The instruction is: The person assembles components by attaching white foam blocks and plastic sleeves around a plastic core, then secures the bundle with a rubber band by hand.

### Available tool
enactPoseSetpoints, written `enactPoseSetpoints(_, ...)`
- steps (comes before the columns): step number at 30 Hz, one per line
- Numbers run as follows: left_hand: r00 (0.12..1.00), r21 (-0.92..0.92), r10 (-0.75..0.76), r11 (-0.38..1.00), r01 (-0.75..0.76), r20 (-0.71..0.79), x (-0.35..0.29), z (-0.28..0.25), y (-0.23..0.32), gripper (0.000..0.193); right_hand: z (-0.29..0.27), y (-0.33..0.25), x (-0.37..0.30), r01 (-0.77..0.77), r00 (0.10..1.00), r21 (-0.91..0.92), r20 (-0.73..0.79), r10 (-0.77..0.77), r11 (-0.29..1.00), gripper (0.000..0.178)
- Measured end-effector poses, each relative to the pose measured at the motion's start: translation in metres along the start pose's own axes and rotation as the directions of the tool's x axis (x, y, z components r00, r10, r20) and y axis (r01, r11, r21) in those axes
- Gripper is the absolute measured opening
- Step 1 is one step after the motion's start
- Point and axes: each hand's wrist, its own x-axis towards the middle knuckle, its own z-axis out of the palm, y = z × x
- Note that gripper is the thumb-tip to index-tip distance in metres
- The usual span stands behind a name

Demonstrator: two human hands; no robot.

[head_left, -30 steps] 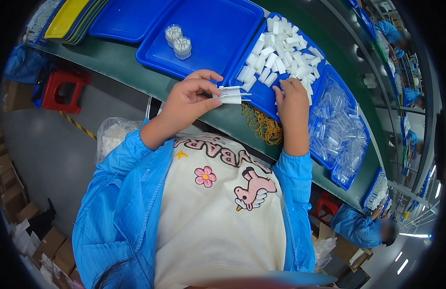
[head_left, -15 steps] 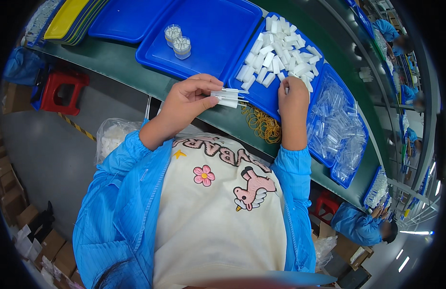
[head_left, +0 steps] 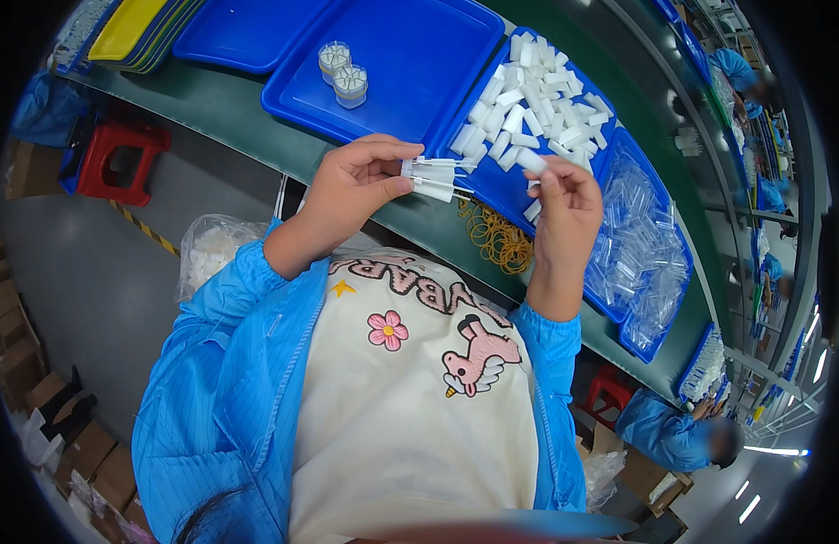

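My left hand (head_left: 358,179) is closed around a bundle of white pieces (head_left: 435,178), with thin pale strips sticking out toward the right. Its fingers hide the bundle's left end. To the right, my right hand (head_left: 572,210) pinches a small white block (head_left: 531,161) by one end, above the near part of a blue tray (head_left: 492,189). Several similar white blocks (head_left: 537,95) lie heaped in that tray. A gap separates the held block from the bundle. Below and between my hands, yellow rubber bands (head_left: 496,238) lie piled on the green table (head_left: 297,150).
Two round, clear-and-white bundles (head_left: 350,84) stand on a wide blue tray (head_left: 419,54). Clear plastic pieces (head_left: 641,245) fill another tray at the right. Stacked yellow and blue trays (head_left: 125,32) sit far left. A red stool (head_left: 120,163) stands beside the table; a co-worker (head_left: 669,431) sits at right.
My right hand has drawn back from the heap of white blocks toward me, and a block now shows between its fingers. My left hand keeps the bundle in nearly the same place.
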Motion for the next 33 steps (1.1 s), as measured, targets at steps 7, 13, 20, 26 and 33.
enactPoseSetpoints(7,1.000,-0.005,0.008,1.000,-0.008,0.020,0.002,0.004,-0.003,0.040,0.003,0.004,-0.019,-0.074,0.993,0.042,0.100,0.069,0.996,0.019)
enactPoseSetpoints(13,0.998,-0.010,0.051,0.999,-0.051,0.048,0.002,0.008,-0.001,0.037,0.002,-0.005,-0.022,-0.167,0.976,-0.050,0.130,0.172,0.985,0.024)
enactPoseSetpoints(20,1.000,0.027,-0.005,1.000,0.004,0.023,0.002,0.006,-0.001,0.036,0.011,-0.013,-0.031,-0.088,0.969,-0.101,0.222,0.109,0.991,0.024)
enactPoseSetpoints(26,0.997,0.086,-0.047,0.995,0.041,0.068,0.002,0.009,-0.007,0.035,0.028,-0.013,-0.038,0.010,0.958,-0.242,0.279,0.060,0.970,0.023)
enactPoseSetpoints(33,0.992,0.037,-0.073,0.997,0.070,0.105,-0.001,0.011,-0.015,0.032,0.047,-0.015,-0.034,0.306,0.907,-0.476,0.409,-0.101,0.825,0.015)
